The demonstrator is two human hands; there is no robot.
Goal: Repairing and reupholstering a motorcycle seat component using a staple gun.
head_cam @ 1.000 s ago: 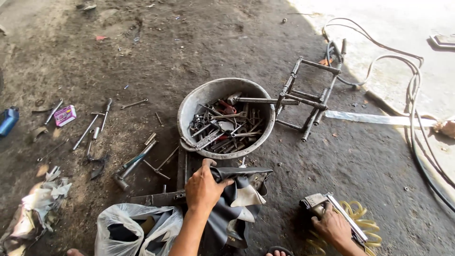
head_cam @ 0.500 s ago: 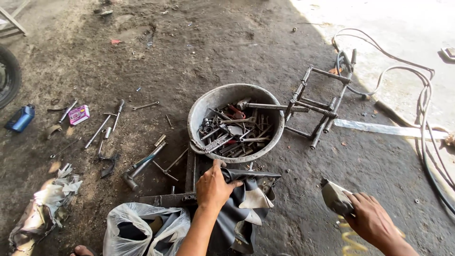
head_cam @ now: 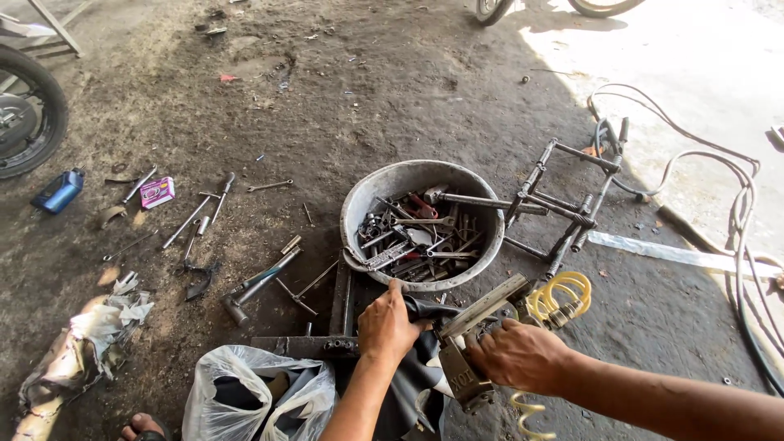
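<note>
While a motorcycle wheel (head_cam: 28, 114) shows at the far left edge, a blue bottle (head_cam: 57, 191) and a small pink box (head_cam: 156, 193) lie on the dirt floor (head_cam: 343, 98) near it, with loose wrenches (head_cam: 196, 216) scattered just to their right. Lower down sits a white plastic bag (head_cam: 253, 396) with dark cloth inside. Next comes the left hand (head_cam: 388, 327), fingers curled and pressing down on a black rubber piece (head_cam: 425, 310) that lies over a dark metal frame (head_cam: 327, 343) on the ground. Just above it stands a grey metal basin (head_cam: 420, 220) full of spanners and other tools. Right of the left hand, the right hand (head_cam: 518, 355) is closed around the grip of a grey pneumatic tool (head_cam: 474, 335), held close beside the rubber piece, its yellow coiled hose (head_cam: 559, 298) trailing behind. Farther right a welded pipe frame (head_cam: 563, 204) rests beside the basin, and pale hoses (head_cam: 735, 212) loop across the sunlit ground
</note>
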